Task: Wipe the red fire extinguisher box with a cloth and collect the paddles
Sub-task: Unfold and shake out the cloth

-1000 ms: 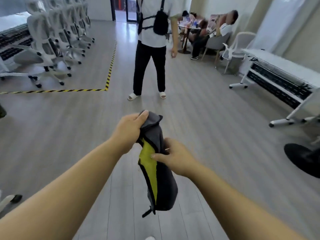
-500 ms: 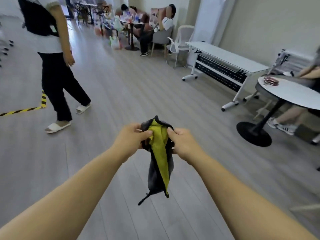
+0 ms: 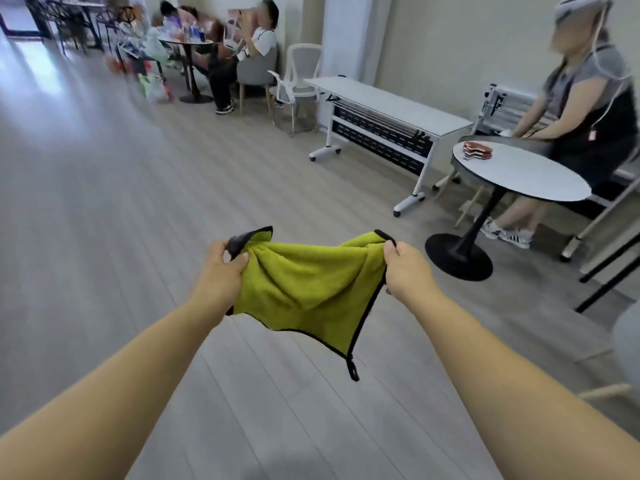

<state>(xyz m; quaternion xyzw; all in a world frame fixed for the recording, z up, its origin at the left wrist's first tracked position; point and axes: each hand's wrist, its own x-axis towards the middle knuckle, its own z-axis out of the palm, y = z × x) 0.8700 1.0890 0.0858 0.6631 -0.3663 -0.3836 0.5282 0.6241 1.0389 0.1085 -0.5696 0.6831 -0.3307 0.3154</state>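
Holding the yellow-green cloth (image 3: 304, 289) spread between them, left hand (image 3: 221, 268) pinches one top corner, right hand (image 3: 407, 268) the other. Ahead and right of the cloth, the stacked paddles (image 3: 478, 150) lie on the round table (image 3: 536, 181), nearer the right hand. Fire extinguisher box: not in sight.

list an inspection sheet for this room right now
surface: grey plank floor
job's things: cloth spread between both hands; paddles stacked on round table; fire extinguisher box not in view
clutter: blurred bags by far table
grippers: left hand and right hand each grip a top corner of the cloth
cables: thin white cord on seated person
surroundings: folding table, white chair along wall
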